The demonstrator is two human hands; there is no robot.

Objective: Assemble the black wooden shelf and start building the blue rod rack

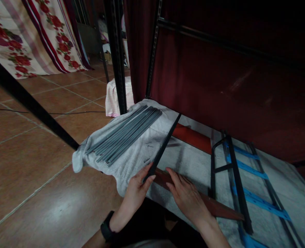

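Observation:
My left hand [137,186] pinches the near end of a long dark metal bar [165,144] between thumb and fingers. The bar slants away from me over a light grey cloth [126,172]. My right hand [187,194] lies with its fingers stretched out over a reddish-brown strip [219,206], which it partly hides; nothing shows in its grasp. Left of the bar, several thin grey rods [129,134] are laid side by side on the cloth. A few tiny metal pieces, perhaps screws [147,160], lie between rods and bar.
To the right are a black metal frame [235,172] and blue slotted strips [261,199]. An orange-red panel [192,136] lies beyond the bar. Black posts [117,58] rise at the cloth's far corner, and another black bar [33,100] slants at left above the tiled floor [38,172].

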